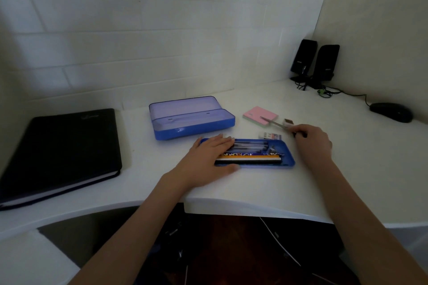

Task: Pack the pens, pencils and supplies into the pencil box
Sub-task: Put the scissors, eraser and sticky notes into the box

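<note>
While left hand [212, 157] lies flat on pens [251, 145] in blue tray [288, 157], right hand [311, 139] pinches small blurred tool [273, 122]; eraser [269, 136] just beside fingers. Open pencil box [192, 120] beyond left hand, empty. Judged: roughly midway.

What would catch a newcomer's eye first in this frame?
The shallow blue plastic tray at the desk's centre, filled with pens and pencils, with the left hand resting flat on its left end. Just right of it, the right hand pinches a thin, blurred pen-like tool over the pink sticky-note pad. Behind the tray, the translucent blue pencil box lies open.
</note>
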### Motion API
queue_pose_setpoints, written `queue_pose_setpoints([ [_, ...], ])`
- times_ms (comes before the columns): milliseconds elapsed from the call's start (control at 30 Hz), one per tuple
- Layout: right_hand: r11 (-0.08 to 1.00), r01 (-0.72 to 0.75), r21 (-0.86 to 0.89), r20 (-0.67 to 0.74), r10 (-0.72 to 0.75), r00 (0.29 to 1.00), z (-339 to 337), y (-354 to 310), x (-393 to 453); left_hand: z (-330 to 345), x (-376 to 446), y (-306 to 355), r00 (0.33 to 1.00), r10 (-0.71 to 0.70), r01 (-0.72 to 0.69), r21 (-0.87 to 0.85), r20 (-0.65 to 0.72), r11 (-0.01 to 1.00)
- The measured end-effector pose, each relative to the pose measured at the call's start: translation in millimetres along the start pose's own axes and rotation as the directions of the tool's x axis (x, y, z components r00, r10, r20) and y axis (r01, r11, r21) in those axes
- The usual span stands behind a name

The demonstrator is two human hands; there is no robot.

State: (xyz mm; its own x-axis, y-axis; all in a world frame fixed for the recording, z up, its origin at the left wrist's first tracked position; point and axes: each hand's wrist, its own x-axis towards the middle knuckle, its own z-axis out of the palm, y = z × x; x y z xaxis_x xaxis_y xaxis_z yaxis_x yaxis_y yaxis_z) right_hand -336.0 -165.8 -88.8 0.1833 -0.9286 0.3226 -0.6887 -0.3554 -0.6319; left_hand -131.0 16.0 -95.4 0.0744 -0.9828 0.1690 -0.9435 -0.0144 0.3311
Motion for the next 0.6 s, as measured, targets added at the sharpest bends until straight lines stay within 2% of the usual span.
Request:
queue_pose_setpoints([
  [33,0.999,0.032,0.008,-0.008,-0.032,0.999,0.2,-1.2,-1.1,-0.2,3.6,-1.1,1.0,0.007,-0.007,-0.006,-0.002,1.0],
  [133,0.954,0.175,0.245,0.047,-0.192,0.98,1.6,-5.4,-5.8,-1.2,13.1,-0.2,1.0,0.023,-0.023,-0.025,0.007,0.999],
  [167,0.938,0.237,0.254,0.086,-0.266,0.96,3.4,-5.3,-6.8,-1.8,14.5,1.2,1.0,0.028,-0.028,-0.044,-0.002,0.999],
  [200,0.934,0.305,0.185,0.116,-0.329,0.937,5.2,-4.9,-6.4,-2.5,14.6,1.9,0.999,0.029,-0.032,-0.086,-0.04,0.996],
  [267,0.932,0.357,0.06,0.172,-0.361,0.916,7.1,-3.4,-3.9,-5.2,10.8,1.2,0.977,-0.011,-0.03,-0.187,-0.213,0.982],
  [300,0.938,0.343,0.055,0.196,-0.347,0.917,6.6,-4.0,-3.5,-7.7,8.0,-0.5,0.941,-0.037,-0.028,-0.186,-0.335,0.982],
  [367,0.939,0.329,0.101,0.246,-0.344,0.906,5.1,-5.5,-4.9,-13.2,4.8,-7.2,0.828,-0.057,0.009,-0.088,-0.558,0.996],
  [400,0.938,0.332,0.099,0.28,-0.346,0.895,5.4,-5.9,-5.9,-15.4,5.4,-13.1,0.779,-0.06,0.051,-0.031,-0.624,0.998],
  [433,0.941,0.329,0.075,0.317,-0.335,0.887,5.9,-6.2,-6.8,-17.1,7.2,-19.6,0.756,-0.078,0.114,0.014,-0.65,0.993],
  [533,0.943,0.327,-0.061,0.355,-0.286,0.89,7.4,-6.9,-9.3,-19.3,11.3,-34.9,0.791,-0.211,0.295,0.055,-0.574,0.954],
  [600,0.95,0.298,-0.092,0.344,-0.25,0.905,6.7,-8.3,-9.6,-17.6,13.1,-39.5,0.8,-0.273,0.356,0.057,-0.534,0.933],
])
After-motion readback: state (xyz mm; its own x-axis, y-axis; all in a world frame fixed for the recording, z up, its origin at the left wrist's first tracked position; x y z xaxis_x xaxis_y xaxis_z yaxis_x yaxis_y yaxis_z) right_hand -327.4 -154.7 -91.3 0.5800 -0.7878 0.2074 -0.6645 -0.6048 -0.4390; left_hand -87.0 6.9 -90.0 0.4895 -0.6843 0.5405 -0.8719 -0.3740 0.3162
